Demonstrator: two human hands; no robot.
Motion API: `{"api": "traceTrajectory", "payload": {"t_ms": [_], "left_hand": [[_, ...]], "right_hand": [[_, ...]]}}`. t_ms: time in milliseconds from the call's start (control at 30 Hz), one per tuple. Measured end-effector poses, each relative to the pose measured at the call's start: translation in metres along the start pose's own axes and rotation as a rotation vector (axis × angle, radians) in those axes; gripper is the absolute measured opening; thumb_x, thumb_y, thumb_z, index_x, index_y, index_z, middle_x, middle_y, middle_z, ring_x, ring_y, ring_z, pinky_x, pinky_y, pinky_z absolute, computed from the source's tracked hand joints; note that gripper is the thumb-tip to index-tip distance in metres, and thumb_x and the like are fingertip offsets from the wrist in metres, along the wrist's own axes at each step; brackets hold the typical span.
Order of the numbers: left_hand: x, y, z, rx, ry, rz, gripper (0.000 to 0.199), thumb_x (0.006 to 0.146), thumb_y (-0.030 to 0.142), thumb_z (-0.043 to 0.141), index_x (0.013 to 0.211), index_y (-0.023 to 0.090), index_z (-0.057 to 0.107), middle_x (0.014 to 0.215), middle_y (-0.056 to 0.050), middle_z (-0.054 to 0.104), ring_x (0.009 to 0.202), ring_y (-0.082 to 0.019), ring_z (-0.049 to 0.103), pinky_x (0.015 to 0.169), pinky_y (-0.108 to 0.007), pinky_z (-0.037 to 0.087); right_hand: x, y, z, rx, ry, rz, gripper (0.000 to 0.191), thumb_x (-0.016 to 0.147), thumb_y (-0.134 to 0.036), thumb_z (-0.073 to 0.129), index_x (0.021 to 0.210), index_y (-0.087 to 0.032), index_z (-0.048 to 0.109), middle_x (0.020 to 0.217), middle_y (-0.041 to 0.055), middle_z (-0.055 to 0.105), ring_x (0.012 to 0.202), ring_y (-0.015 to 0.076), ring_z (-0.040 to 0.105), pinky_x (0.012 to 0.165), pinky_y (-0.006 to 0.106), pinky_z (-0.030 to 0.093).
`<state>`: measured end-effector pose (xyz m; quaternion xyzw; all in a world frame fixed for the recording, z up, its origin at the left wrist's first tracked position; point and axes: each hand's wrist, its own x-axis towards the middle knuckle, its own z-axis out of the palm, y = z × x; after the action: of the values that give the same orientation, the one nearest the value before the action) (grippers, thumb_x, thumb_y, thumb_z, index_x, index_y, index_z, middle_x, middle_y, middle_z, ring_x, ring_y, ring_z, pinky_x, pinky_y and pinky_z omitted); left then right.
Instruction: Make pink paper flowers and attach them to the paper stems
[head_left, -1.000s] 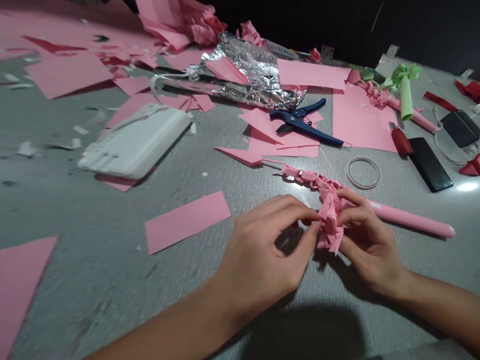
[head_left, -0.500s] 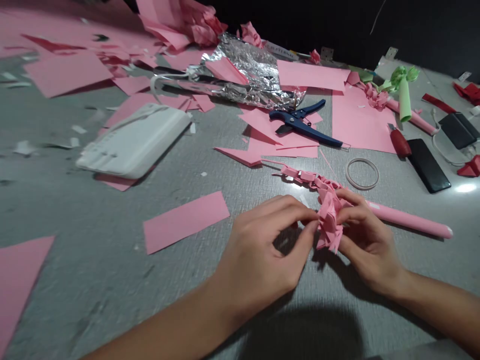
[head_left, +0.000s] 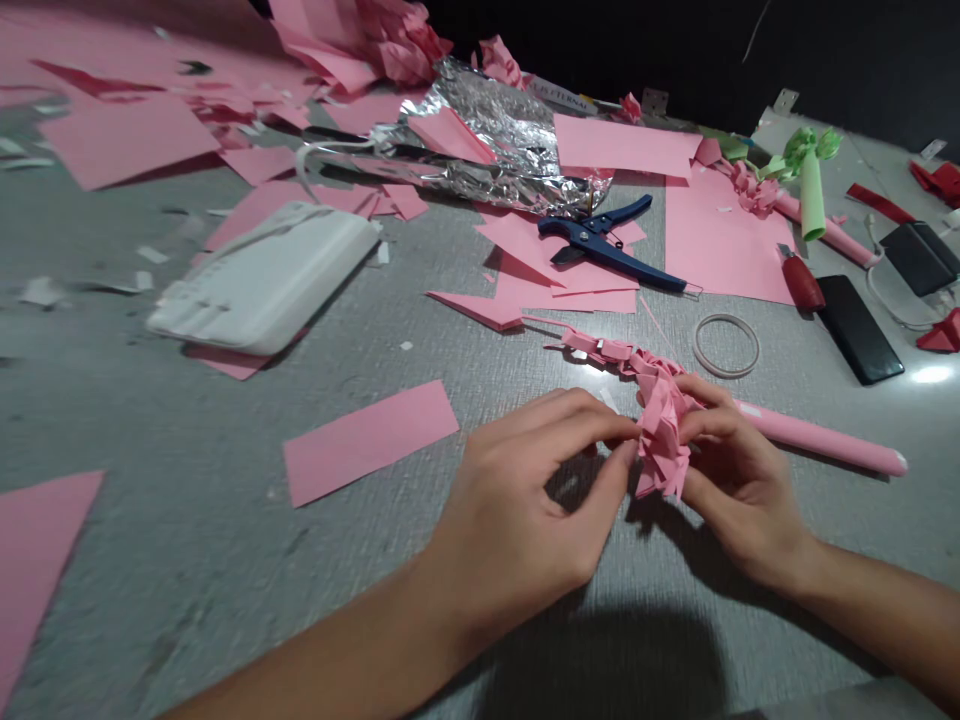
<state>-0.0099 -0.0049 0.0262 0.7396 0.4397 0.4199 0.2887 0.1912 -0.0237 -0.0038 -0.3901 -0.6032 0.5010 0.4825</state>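
On the left of the counter (head_left: 225,560), a white box-like device (head_left: 262,285) lay partly over pink paper, and nearer the person a flat pink strip (head_left: 371,442) rested unfolded, so it seemed that some of the paper had not been worked. Beyond the left hand, a pointed pink piece (head_left: 480,308) with a thin stem lay near the end of a folded pink chain (head_left: 611,352), which looked already shaped. The left hand (head_left: 525,490) was closed in a pinch, thumb and forefinger on the left edge of the pink paper cluster (head_left: 661,430). The cluster was held between the two hands, right of the middle of the view, with many folds made, though its uneven edges suggested that the shaping was unfinished; how many folds were left could not be told. Its long axis ran roughly from the far side of the counter toward the person, and its loose pointed tips faced the person. Whether it was joined to the chain just behind it could not be told. The right hand (head_left: 750,490) gripped its right side with curled fingers, and beyond that hand a rolled pink tube (head_left: 832,439) slanted away to the right.
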Motion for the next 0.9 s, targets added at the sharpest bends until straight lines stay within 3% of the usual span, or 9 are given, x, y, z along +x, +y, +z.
{"api": "traceTrajectory", "payload": {"t_ms": [233,433,667,900], "left_hand": [[0.0012,0.0005,-0.0035,-0.001,0.005,0.004,0.015,0.097,0.011,0.066,0.092,0.019,0.078,0.088,-0.001,0.08,0.08,-0.015,0.074,0.074,-0.028,0.058],[0.001,-0.0017,-0.0024,-0.03,0.004,0.015,0.015,0.098,0.01,0.067,0.094,0.019,0.079,0.089,-0.002,0.08,0.081,-0.015,0.074,0.076,-0.027,0.059],[-0.0016,-0.0014,-0.0032,0.002,0.028,0.07,0.016,0.098,0.009,0.067,0.097,0.019,0.078,0.089,-0.002,0.079,0.081,-0.015,0.074,0.077,-0.028,0.06],[-0.0022,-0.0027,-0.0023,0.061,0.051,0.139,0.014,0.098,0.009,0.067,0.095,0.019,0.075,0.087,-0.002,0.079,0.08,-0.016,0.074,0.077,-0.03,0.061]], "right_hand": [[0.0007,-0.0001,0.0005,0.012,0.011,0.018,0.018,0.102,-0.02,0.075,0.115,-0.032,0.073,0.15,0.006,0.059,0.14,0.0251,0.061,0.108,0.042,0.061],[0.0035,0.0012,-0.0023,0.1,0.019,0.075,0.016,0.099,-0.028,0.082,0.111,-0.031,0.073,0.145,0.0064,0.063,0.127,0.0244,0.07,0.1,0.04,0.064],[0.0045,0.0053,-0.0067,0.199,-0.034,0.111,0.02,0.099,-0.035,0.082,0.116,-0.031,0.072,0.148,0.0075,0.062,0.137,0.0265,0.064,0.115,0.047,0.055],[0.0037,0.0038,-0.0063,0.164,-0.045,0.102,0.018,0.099,-0.031,0.081,0.115,-0.031,0.072,0.148,0.0076,0.061,0.135,0.0255,0.065,0.113,0.044,0.058]]}}
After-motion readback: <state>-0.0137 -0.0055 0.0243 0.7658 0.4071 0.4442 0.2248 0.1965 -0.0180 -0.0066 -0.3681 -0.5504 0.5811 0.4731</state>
